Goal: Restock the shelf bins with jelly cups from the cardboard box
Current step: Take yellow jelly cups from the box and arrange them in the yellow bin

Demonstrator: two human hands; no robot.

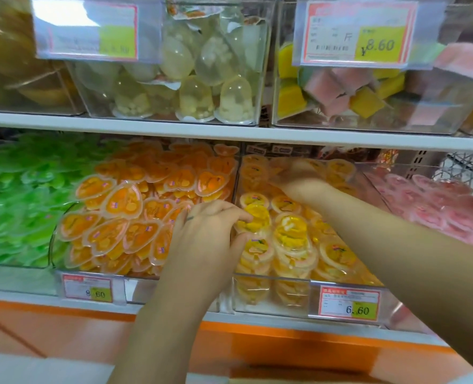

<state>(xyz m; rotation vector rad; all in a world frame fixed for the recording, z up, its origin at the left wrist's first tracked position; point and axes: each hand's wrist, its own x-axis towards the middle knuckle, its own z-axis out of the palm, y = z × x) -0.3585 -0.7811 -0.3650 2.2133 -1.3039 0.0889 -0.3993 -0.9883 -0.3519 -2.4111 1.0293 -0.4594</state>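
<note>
Lower shelf (257, 317), four clear bins: green jellies (21, 203) at the left edge, orange heart cups (124, 200), round jelly cups (290, 236), pink cups (437, 212) at the right edge. The left hand (207, 236) pinches a yellow cup (254, 217) at the third bin's front left corner. The right hand (301, 176), blurred, lies at that bin's back; its grip cannot be told. Upper shelf (146, 128): domed cups (196, 98), coloured blocks (365, 101). Four price tags (350, 304).

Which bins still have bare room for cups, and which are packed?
Roomiest: the pink bin, seemingly filled below its rim, and the square jelly bin, bare floor front right. Packed: green bin, heart cup bin, and the round cup bin, where left hand and right hand reach in.
</note>
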